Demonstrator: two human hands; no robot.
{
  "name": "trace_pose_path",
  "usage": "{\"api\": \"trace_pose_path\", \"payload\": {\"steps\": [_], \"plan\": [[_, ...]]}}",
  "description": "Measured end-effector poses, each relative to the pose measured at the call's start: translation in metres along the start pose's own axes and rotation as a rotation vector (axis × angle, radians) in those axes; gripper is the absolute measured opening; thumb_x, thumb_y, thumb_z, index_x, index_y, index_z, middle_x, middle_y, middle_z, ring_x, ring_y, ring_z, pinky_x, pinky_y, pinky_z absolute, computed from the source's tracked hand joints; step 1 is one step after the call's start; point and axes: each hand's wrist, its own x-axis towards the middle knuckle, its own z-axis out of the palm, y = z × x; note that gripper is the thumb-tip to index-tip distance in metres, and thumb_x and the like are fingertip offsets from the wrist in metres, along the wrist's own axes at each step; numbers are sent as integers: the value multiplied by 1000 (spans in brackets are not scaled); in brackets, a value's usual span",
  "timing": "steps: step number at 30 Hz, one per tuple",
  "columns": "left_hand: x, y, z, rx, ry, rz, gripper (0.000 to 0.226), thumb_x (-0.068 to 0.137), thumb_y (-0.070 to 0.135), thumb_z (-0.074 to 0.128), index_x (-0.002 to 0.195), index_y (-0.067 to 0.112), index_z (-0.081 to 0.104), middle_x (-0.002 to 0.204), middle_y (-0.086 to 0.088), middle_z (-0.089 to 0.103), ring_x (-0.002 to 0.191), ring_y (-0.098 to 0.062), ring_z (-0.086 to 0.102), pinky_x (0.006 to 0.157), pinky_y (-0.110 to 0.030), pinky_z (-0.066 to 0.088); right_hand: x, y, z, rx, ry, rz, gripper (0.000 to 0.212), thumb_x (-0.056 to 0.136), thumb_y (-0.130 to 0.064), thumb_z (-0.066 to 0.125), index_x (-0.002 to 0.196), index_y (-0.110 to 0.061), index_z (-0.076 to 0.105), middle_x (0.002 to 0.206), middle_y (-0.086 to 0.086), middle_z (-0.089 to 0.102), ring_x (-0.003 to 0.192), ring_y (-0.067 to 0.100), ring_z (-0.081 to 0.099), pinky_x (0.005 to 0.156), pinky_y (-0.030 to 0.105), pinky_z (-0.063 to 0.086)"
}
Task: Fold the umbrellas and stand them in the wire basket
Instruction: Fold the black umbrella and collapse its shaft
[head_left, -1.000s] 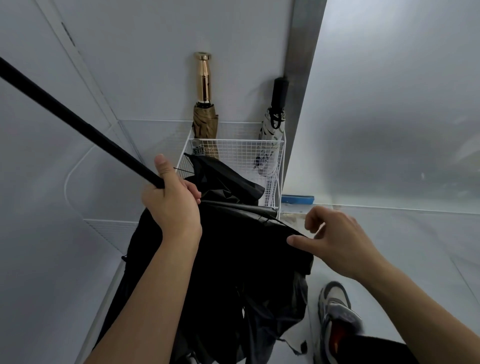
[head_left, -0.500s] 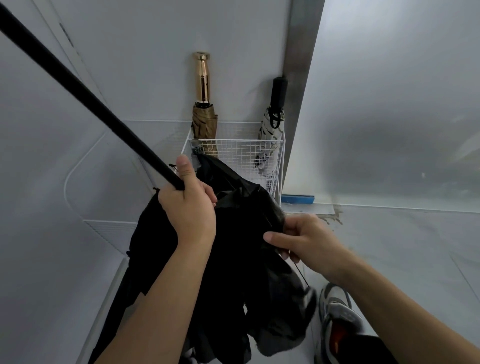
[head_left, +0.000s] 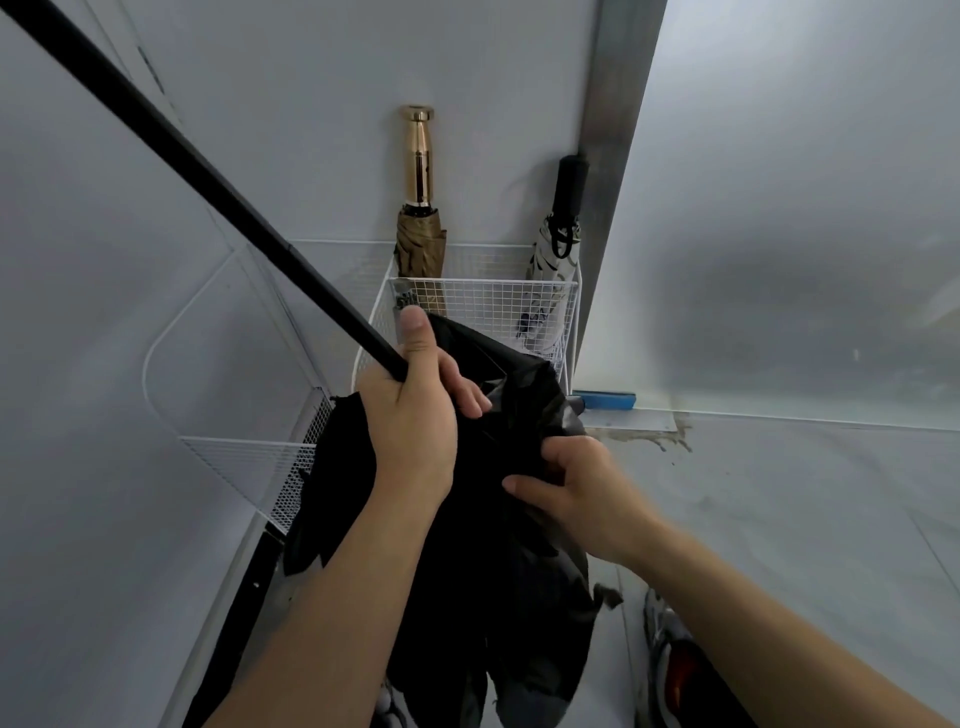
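While the left hand grips its shaft and the right hand bunches its canopy, black umbrella: axis slants upper-left; wire basket just beyond, left hand nearer.

The black umbrella has matt, crinkled cloth and a smooth dark shaft. The wire basket is white-coated metal mesh. The tan umbrella's handle looks glossy gold metal.
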Motion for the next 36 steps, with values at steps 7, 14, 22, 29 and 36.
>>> {"api": "trace_pose_path", "payload": {"steps": [7, 14, 22, 29, 36], "plan": [[3, -1, -4, 40, 66, 34, 68, 100, 49, 40, 48, 5, 37, 32, 2, 32, 30, -14, 35, 49, -32, 46, 4, -2, 2, 335, -114, 19, 24, 83, 5, 68, 101, -11, 70, 94, 7, 74, 83, 20, 70, 70, 25, 57], [0, -1, -3, -9, 182, 18, 66, 101, 49, 41, 51, 6, 36, 35, 1, 31, 30, -13, 36, 52, -35, 49, 2, 1, 13, -99, 267, -202, 47, 74, -15, 77, 114, -36, 64, 96, -22, 67, 92, 0, 64, 85, 28, 53], [-7, -2, 3, -119, 230, -48, 63, 101, 47, 42, 49, 11, 37, 38, -4, 32, 29, -15, 34, 50, -32, 46, -1, -9, 22, -14, 402, -251, 39, 73, -48, 67, 107, -30, 69, 95, -19, 66, 93, 3, 62, 81, 30, 52], [13, 2, -11, -102, 364, -40, 67, 101, 49, 42, 47, 11, 33, 31, 3, 31, 26, -13, 31, 46, -31, 36, -3, -5, 12, -6, 193, -277, 62, 74, -42, 77, 132, -34, 57, 119, -23, 61, 114, -1, 56, 94, 22, 47], [2, 8, -1, -140, 299, -29, 67, 101, 47, 44, 46, 10, 32, 32, 0, 30, 26, -15, 29, 43, -28, 34, -1, -2, 17, -473, 60, -94, 109, 65, -63, 76, 154, -31, 21, 156, -13, 31, 144, 11, 26, 116, 35, 25]]}}
